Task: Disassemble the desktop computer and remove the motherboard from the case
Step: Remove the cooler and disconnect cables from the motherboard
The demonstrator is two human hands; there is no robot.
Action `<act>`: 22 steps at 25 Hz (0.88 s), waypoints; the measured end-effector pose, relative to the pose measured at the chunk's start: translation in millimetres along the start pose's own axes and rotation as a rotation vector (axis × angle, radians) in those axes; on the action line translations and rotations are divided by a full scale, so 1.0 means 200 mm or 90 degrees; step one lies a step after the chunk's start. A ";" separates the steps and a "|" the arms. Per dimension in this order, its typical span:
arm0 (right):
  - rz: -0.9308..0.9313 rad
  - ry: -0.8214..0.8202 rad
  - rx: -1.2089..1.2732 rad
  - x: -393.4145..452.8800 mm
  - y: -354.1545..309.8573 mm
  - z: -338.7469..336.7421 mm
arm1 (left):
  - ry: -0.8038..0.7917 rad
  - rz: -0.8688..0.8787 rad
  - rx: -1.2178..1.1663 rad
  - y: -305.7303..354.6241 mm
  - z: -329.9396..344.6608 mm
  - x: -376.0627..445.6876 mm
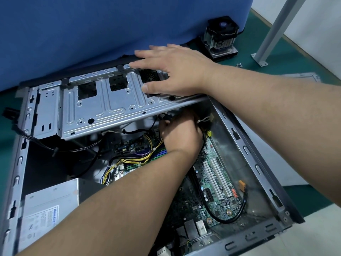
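right hand (177, 74) fingers flat, spread on drive cage (103, 102) at far side | left hand (181, 133) curled under cage among cables, grip unclear | motherboard (217, 191) seated right in case (258, 154)

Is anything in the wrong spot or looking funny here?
Yes. The cooler fan sits outside the computer case, on the green mat by the blue wall. Tiny screws lie loose nearby. The motherboard looks dusty.
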State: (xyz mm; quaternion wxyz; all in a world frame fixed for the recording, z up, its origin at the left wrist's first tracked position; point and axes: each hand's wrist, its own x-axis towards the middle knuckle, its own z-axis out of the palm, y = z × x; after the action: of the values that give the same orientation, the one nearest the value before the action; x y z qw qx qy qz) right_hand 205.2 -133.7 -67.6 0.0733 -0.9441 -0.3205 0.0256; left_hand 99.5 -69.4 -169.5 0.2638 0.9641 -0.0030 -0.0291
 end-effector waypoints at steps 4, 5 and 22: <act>-0.002 0.002 0.004 0.00 0.01 0.01 | -0.006 -0.029 -0.032 0.01 -0.02 0.00; -0.002 0.002 0.004 0.00 0.01 0.01 | -0.017 -0.009 -0.027 0.00 -0.03 -0.01; 0.003 0.002 -0.026 -0.03 -0.04 -0.02 | -0.317 0.280 0.128 -0.23 -0.48 -0.24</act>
State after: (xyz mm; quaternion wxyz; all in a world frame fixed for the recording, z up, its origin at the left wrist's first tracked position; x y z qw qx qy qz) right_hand 195.7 -132.5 -63.3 0.0543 -0.9463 -0.3183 0.0176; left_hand 57.0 20.2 -107.4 0.1590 0.9247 -0.2781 -0.2057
